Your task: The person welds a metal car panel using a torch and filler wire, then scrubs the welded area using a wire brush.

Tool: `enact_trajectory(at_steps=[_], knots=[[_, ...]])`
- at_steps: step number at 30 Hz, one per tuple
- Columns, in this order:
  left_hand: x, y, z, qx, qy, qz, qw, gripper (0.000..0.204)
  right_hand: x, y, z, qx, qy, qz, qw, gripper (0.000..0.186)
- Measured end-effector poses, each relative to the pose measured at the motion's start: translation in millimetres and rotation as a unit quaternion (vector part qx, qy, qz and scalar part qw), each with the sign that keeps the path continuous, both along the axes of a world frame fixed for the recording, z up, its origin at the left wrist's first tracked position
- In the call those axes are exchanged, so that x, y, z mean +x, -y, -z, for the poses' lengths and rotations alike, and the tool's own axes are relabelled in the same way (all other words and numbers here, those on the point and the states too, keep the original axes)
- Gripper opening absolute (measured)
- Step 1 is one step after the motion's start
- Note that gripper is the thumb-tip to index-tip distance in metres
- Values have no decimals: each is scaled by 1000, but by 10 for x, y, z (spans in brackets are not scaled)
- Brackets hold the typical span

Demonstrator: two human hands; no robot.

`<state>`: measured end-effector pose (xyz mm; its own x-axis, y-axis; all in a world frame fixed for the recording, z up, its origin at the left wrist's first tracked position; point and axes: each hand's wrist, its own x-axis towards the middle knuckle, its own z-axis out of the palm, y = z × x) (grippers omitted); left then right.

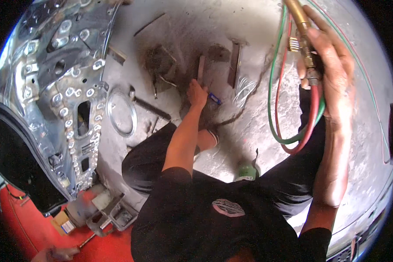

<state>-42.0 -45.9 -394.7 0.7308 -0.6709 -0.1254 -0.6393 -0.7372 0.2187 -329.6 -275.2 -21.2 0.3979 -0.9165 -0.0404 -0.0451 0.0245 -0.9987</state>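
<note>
Torch held high in one hand, the other low at a rusty bar.
In the head view, the right hand [332, 59] wraps firmly round a brass gas torch [308, 61], probably held up so that its red hose [314, 104] and green hose [284, 140] hang in a loop, not underfoot. The left hand [197, 94] is at the near end of a rusty flat bar [201, 67] on the grey floor [222, 22], well in from the floor's left edge along the metal panel [74, 72]; whether its fingers pinch or merely touch the bar, I cannot tell. A blue object [214, 98] lies beside that hand, seemingly within easy reach. A hammer [150, 107] lies nearer the panel, perhaps leaving working room.
</note>
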Motion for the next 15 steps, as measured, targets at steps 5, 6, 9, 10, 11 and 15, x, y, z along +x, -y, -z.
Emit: enact_trajectory(at_steps=[5, 6, 9, 10, 11, 15], knots=[[512, -11, -24, 51, -151, -57, 986, 54, 91, 65, -14, 54, 65, -17, 996, 65], [553, -49, -30, 72, -159, -44, 984, 55, 119, 61, 6, 57, 70, -21, 996, 66], [-104, 141, 13, 81, -150, -4, 985, 52, -44, 30, 234, 70, 48, 20, 996, 68], [-342, 206, 21, 78, -172, -7, 982, 51, -144, -5, 290, 75, 47, 22, 996, 73], [-231, 74, 73, 17, -108, 20, 994, 48, -129, -58, 307, 73, 59, 9, 996, 74], [265, -249, 164, -15, 60, 100, 993, 40, -26, -180, 111, 87, 93, -11, 992, 66]])
